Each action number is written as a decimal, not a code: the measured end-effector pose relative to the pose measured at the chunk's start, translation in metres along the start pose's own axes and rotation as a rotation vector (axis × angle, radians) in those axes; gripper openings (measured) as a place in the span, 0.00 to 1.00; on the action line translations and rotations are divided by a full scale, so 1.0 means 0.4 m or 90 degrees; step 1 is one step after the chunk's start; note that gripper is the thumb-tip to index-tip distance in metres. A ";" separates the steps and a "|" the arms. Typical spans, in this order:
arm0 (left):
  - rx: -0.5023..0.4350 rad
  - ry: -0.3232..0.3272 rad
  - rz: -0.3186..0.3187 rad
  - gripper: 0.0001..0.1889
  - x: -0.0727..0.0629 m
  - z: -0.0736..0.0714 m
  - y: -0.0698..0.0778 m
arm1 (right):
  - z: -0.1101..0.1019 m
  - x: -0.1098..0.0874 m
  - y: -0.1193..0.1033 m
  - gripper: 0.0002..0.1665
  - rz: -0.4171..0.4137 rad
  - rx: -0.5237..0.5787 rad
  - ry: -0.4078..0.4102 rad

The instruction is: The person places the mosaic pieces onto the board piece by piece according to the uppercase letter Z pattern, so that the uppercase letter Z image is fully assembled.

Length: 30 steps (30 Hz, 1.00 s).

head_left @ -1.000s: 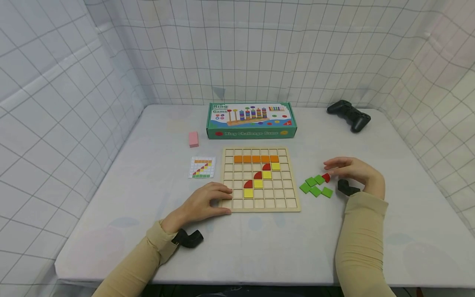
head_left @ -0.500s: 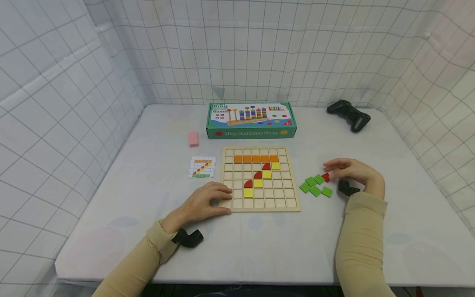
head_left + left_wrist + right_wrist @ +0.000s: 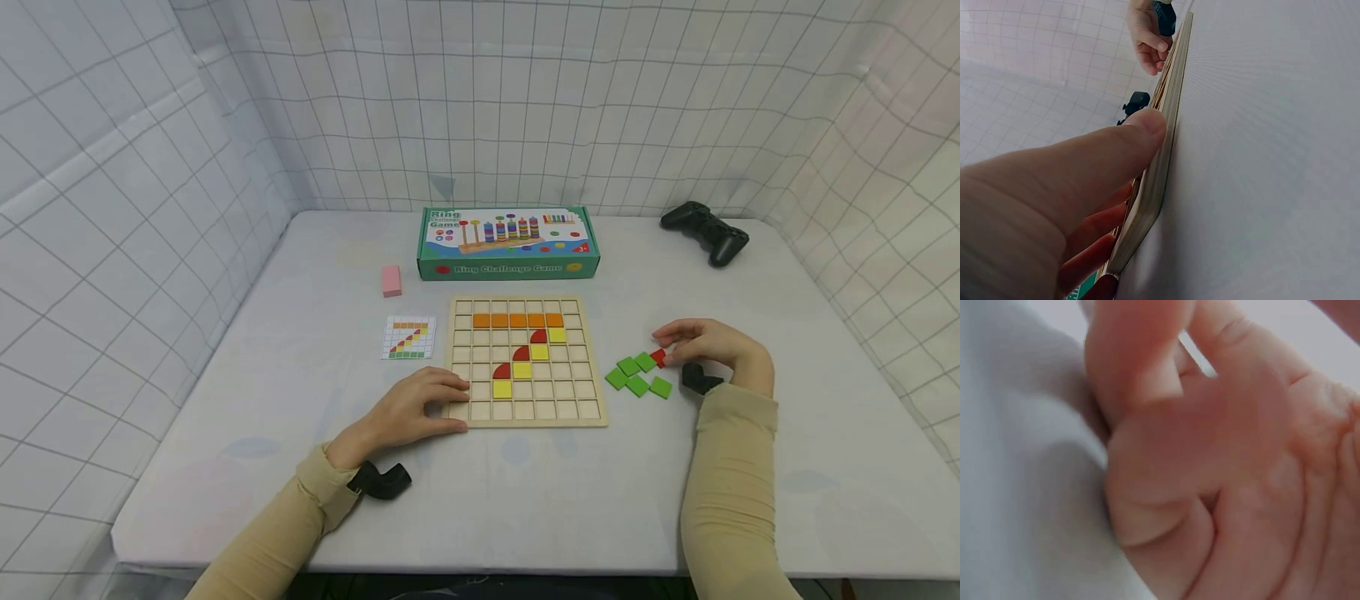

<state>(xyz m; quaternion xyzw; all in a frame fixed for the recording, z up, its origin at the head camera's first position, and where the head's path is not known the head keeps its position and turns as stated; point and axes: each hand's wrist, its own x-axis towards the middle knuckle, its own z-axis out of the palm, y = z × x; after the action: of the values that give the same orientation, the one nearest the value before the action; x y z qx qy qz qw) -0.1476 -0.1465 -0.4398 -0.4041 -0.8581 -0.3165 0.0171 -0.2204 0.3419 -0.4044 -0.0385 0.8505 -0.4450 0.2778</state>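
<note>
My left hand (image 3: 416, 408) rests at the near left corner of the wooden grid board (image 3: 525, 304), fingertips over its left edge. In the left wrist view, the thumb (image 3: 1150, 122) lies against the near rim. Orange squares (image 3: 517, 321), yellow squares (image 3: 502, 389) and red quarter-circle tiles (image 3: 521, 355) sit in its cells. To the right of the board, my right hand (image 3: 716, 342) pinches the edge of a red tile (image 3: 658, 357), part of which the fingers hide. Several green square tiles (image 3: 637, 385) lie loose beside it. The right wrist view shows curled fingers; the tile is hidden there.
A small pattern card (image 3: 408, 337) lies left of the board, with a pink block (image 3: 391, 282) behind it. Farther back stand a green game box (image 3: 510, 243) and a black game controller (image 3: 705, 233). Tiled-pattern cloth walls (image 3: 525, 108) enclose the white table (image 3: 525, 500).
The red tile has turned slightly at my right fingertips, and that hand and forearm have shifted a little. My left hand stays in place on the board.
</note>
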 end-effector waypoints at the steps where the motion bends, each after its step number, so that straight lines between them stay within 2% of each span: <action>1: 0.000 -0.001 0.000 0.21 0.000 0.000 0.000 | 0.000 0.001 -0.002 0.34 0.004 -0.003 0.002; 12: 0.001 0.000 0.001 0.21 -0.001 0.001 -0.001 | 0.007 0.010 -0.021 0.32 0.043 -0.045 0.013; 24: 0.004 0.004 0.000 0.21 -0.002 0.002 -0.001 | 0.006 0.012 -0.028 0.34 0.046 -0.056 0.010; 30: 0.001 0.001 -0.005 0.21 -0.002 0.002 -0.002 | 0.008 0.016 -0.027 0.33 0.045 -0.060 0.024</action>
<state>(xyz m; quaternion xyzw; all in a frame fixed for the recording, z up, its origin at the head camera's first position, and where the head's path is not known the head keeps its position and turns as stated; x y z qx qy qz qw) -0.1473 -0.1470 -0.4411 -0.4006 -0.8597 -0.3165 0.0171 -0.2263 0.3310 -0.4003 -0.0134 0.8765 -0.3949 0.2750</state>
